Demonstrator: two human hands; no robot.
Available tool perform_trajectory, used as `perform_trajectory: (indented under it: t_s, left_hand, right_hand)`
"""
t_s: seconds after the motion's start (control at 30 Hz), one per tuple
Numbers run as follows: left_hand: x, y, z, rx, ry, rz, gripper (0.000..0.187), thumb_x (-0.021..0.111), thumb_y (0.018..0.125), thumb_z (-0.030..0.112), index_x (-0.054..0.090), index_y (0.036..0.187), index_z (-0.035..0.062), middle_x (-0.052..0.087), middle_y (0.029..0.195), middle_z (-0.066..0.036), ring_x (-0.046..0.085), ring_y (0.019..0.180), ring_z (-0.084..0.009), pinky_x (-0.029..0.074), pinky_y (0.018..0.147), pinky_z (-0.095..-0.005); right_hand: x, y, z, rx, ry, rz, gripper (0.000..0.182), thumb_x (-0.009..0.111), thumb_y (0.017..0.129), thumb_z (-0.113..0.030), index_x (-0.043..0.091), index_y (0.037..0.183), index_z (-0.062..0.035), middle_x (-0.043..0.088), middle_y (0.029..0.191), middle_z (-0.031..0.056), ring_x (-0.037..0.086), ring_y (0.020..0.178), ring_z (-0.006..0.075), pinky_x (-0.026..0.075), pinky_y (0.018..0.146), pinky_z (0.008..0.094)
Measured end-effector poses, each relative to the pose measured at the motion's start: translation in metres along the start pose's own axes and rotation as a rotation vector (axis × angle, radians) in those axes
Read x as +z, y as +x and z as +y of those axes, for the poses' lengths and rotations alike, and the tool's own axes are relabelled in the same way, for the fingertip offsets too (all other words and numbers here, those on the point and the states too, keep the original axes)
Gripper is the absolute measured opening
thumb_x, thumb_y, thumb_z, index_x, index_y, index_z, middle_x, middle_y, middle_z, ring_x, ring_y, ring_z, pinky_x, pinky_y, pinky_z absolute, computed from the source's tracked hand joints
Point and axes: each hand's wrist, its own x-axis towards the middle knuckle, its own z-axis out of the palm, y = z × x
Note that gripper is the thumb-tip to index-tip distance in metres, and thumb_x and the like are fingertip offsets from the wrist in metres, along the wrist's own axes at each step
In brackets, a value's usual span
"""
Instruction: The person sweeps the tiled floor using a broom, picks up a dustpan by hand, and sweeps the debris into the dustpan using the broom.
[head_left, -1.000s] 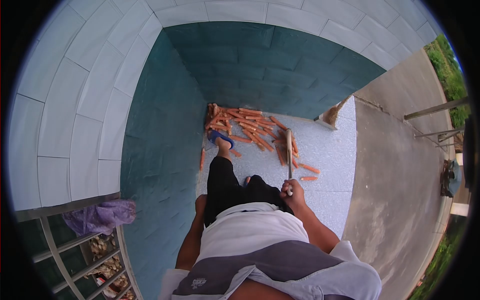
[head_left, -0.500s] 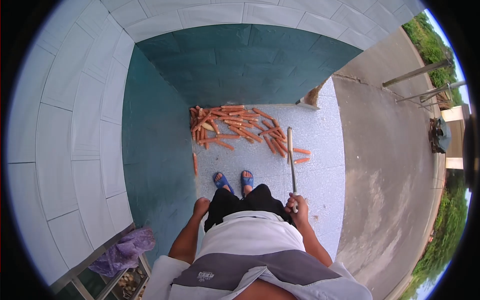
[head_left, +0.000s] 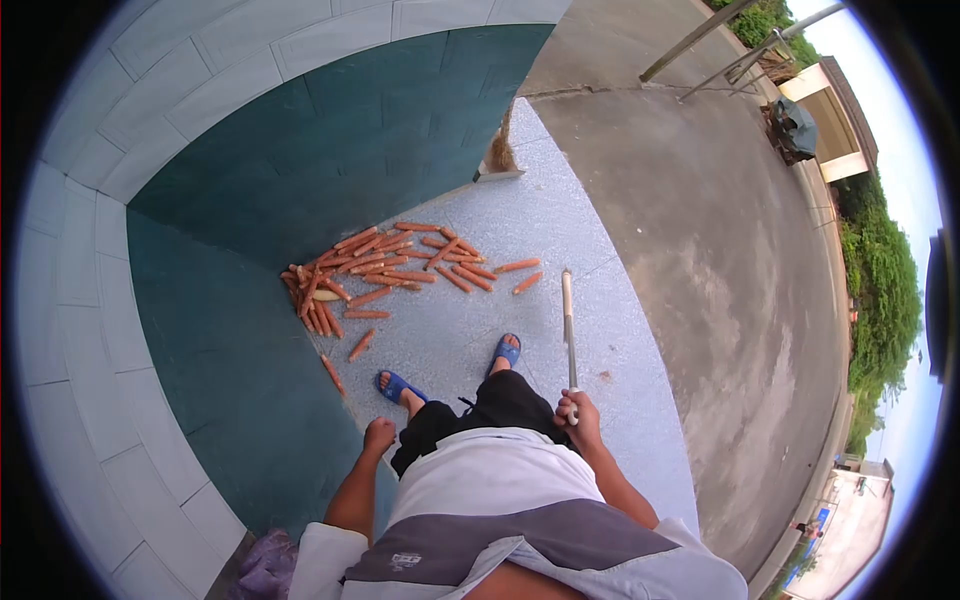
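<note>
My right hand [head_left: 578, 412] is wrapped round the pale handle of a long, slim metal-shafted tool [head_left: 571, 345]. Its far end is beige and points forward, above the speckled floor. My left hand [head_left: 380, 436] hangs beside my left thigh near the teal wall, fingers curled in, with nothing visible in it. Ahead of my feet, a heap of reddish-brown corn cobs [head_left: 365, 258] lies in the corner of the walls. One paler cob [head_left: 326, 296] shows among them. A few loose cobs [head_left: 518, 265] lie off to the right, left of the tool's far end.
Teal wall panels [head_left: 320, 140] close off the front and left. At the right, the tiled floor [head_left: 600, 330] ends at a concrete yard [head_left: 690, 260]. My blue sandals [head_left: 397, 387] stand apart on the tiles. A purple bag [head_left: 265, 565] sits at the lower left.
My view has turned to the right, so the cob heap now appears further left. My feet have shifted and stand wider apart. The tool stays in my right hand.
</note>
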Motion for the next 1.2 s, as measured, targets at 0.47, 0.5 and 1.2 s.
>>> perform_trajectory:
  t_s: [0.47, 0.5, 1.2]
  left_hand:
    - [0.153, 0.036, 0.096, 0.156, -0.059, 0.620, 0.021, 0.046, 0.071, 0.017, 0.059, 0.079, 0.0024, 0.057, 0.079, -0.016, 0.055, 0.078, -0.0266, 0.042, 0.071, -0.0320]
    - [0.160, 0.047, 0.097, 0.160, -0.075, 0.632, 0.021, 0.046, 0.071, 0.017, 0.059, 0.079, 0.0024, 0.057, 0.079, -0.016, 0.055, 0.078, -0.0266, 0.042, 0.071, -0.0320]
    - [0.118, 0.078, 0.200, 0.311, -0.267, 0.153, 0.018, 0.047, 0.072, 0.019, 0.057, 0.076, 0.0039, 0.057, 0.074, -0.011, 0.053, 0.069, -0.0158, 0.040, 0.061, -0.0296]
  right_hand:
    - [-0.079, 0.112, -0.139, 0.123, -0.032, -0.032, 0.007, 0.047, 0.072, -0.011, 0.042, 0.073, -0.0064, 0.042, 0.055, -0.0001, 0.039, 0.043, 0.0078, 0.029, 0.037, 0.0219]
    - [-0.078, 0.122, -0.142, 0.141, -0.035, -0.037, 0.007, 0.047, 0.072, -0.011, 0.041, 0.072, -0.0069, 0.042, 0.055, 0.0004, 0.040, 0.043, 0.0084, 0.029, 0.037, 0.0221]
    - [0.041, 0.248, -0.179, 0.055, 0.216, -0.063, 0.002, 0.042, 0.069, -0.005, 0.041, 0.069, -0.0065, 0.042, 0.055, 0.0019, 0.040, 0.043, 0.0093, 0.030, 0.039, 0.0226]
